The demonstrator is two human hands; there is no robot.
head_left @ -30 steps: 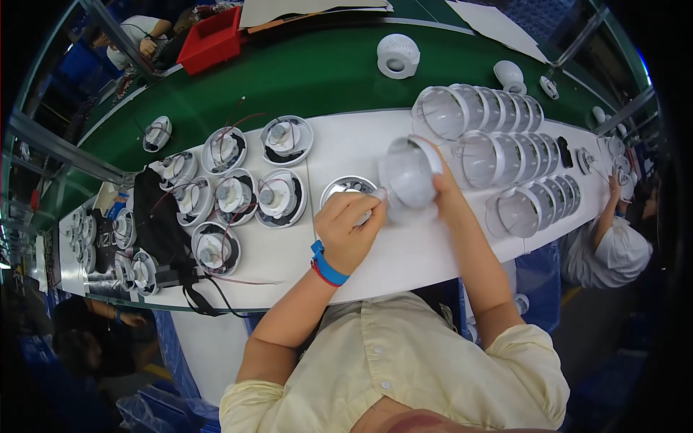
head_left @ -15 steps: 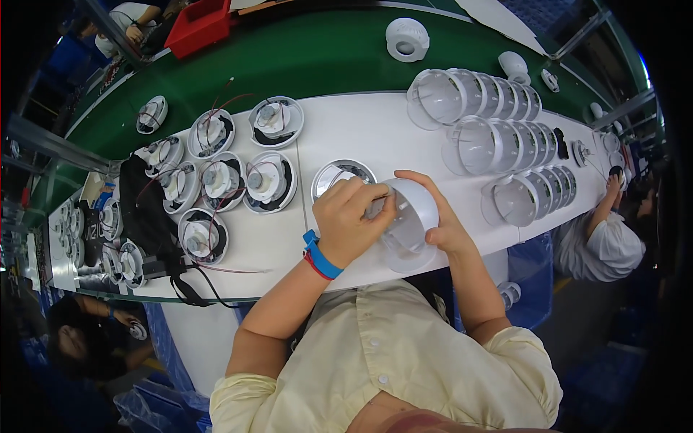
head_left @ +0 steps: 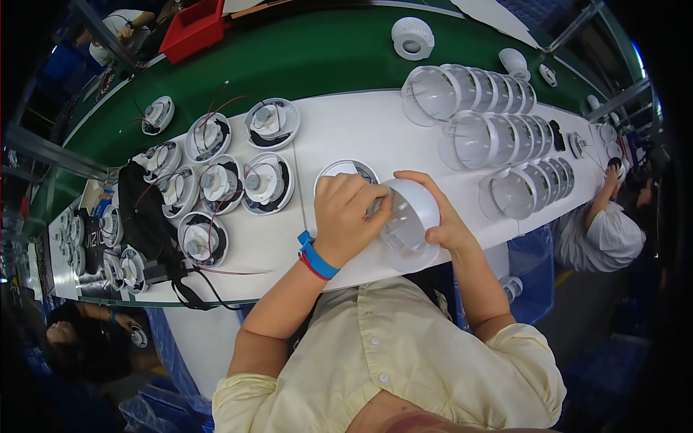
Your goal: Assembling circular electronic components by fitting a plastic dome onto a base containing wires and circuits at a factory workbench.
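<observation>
My right hand [head_left: 442, 216] wraps round the outer side of a clear plastic dome cover [head_left: 408, 234] with a white band, thumb on its front and fingers along the back. The cover is tilted, held over the table's near edge. At its left rim my left hand [head_left: 350, 215] is closed, thumb and fingertips pinched together; whatever lies between them is hidden. Behind my left hand a round white housing [head_left: 348, 167] rests on the table, partly covered by the hand. A blue band [head_left: 317, 258] circles my left wrist.
Left on the white table [head_left: 346, 123] stand several round white housings [head_left: 268, 182] with wires, beside a black bag [head_left: 141, 209]. Right are three rows of nested clear covers [head_left: 498, 137]. Beyond runs a green surface [head_left: 317, 43] with a red bin [head_left: 191, 30]. Another person [head_left: 610, 234] works at the right.
The view has shifted slightly. My left fingers have turned a little at the cover's rim; my right hand keeps its hold on the cover.
</observation>
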